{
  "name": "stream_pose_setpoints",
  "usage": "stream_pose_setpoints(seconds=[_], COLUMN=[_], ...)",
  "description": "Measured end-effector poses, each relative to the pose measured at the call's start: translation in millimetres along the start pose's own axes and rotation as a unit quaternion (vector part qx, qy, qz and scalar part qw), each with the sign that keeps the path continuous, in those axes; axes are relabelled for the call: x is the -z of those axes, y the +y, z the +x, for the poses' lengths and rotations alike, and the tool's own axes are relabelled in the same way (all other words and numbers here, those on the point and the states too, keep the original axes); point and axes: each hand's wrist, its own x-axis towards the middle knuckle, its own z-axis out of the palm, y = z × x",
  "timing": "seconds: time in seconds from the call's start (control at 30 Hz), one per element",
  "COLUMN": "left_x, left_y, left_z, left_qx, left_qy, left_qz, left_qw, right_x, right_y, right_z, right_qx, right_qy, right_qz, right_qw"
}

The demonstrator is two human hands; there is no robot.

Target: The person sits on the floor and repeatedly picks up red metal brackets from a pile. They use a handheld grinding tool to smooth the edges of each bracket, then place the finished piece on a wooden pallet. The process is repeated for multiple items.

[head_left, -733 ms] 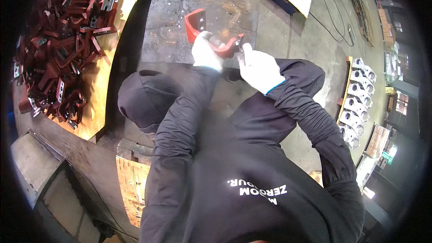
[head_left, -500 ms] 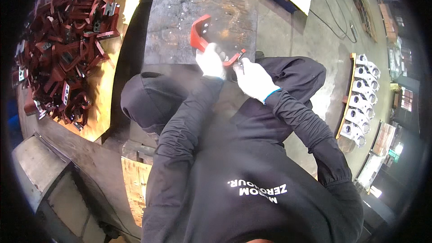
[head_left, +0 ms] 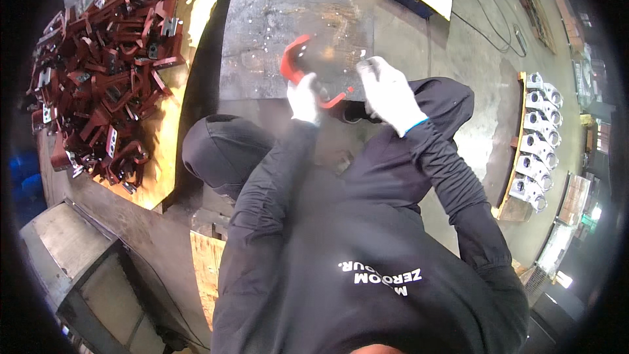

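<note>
My left hand (head_left: 304, 99), in a white glove, is clenched around the near end of a red metal bracket (head_left: 296, 65). The fingers are wrapped tight on it, with no gap that I can see between glove and metal. From those fingers the bracket curves up and away, then bends back; a thin red edge of it runs out to the right of my fingers, toward my other hand.

My right hand (head_left: 388, 92), also in a white glove, sits just right of that red edge. Its fingers (head_left: 371, 69) are loosely curled and a little spread, tips pointing away from me. The glove is blurred, and I cannot tell whether those fingers touch the bracket or grip anything. A small dark thing lies under the heel of that hand, too dim to make out.

Beyond both sets of fingers lies a dark steel plate (head_left: 262, 39), scuffed and speckled; the bracket is held just over its near edge. Far off to the left of my left fingers, a heap of red brackets (head_left: 105, 59) rests on a wooden board (head_left: 160, 177). Well to the right of my right fingers, a row of grey metal parts (head_left: 534, 144) sits on a pallet.
</note>
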Motion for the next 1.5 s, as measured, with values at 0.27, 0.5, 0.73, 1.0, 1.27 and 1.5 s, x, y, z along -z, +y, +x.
stream_pose_setpoints(seconds=[0.27, 0.5, 0.73, 1.0, 1.27, 1.5], left_x=[7.6, -20.8, -17.5, -10.0, -0.7, -5.5], left_y=[43.8, 60.7, 54.2, 45.4, 33.8, 34.1], left_z=[11.9, -17.8, -7.0, 3.6, 10.2, 5.4], left_qx=[0.108, 0.132, 0.138, 0.146, 0.130, 0.141], left_qy=[0.008, 0.019, 0.061, 0.068, 0.031, 0.046], left_qz=[-0.102, -0.154, -0.177, -0.178, -0.144, -0.164], left_qw=[0.989, 0.979, 0.973, 0.971, 0.981, 0.975], right_x=[-18.3, -43.4, -56.5, -55.7, -58.0, -62.2], right_y=[24.5, 16.1, 13.0, 11.8, 19.2, 22.5], right_z=[-16.2, -28.5, -30.5, -27.4, -25.3, -24.9], right_qx=[-0.063, -0.046, -0.048, -0.053, -0.069, -0.041], right_qy=[-0.104, -0.121, -0.107, -0.104, -0.111, -0.107], right_qz=[-0.079, -0.055, -0.083, -0.094, -0.097, -0.113], right_qw=[0.989, 0.990, 0.990, 0.989, 0.987, 0.987])
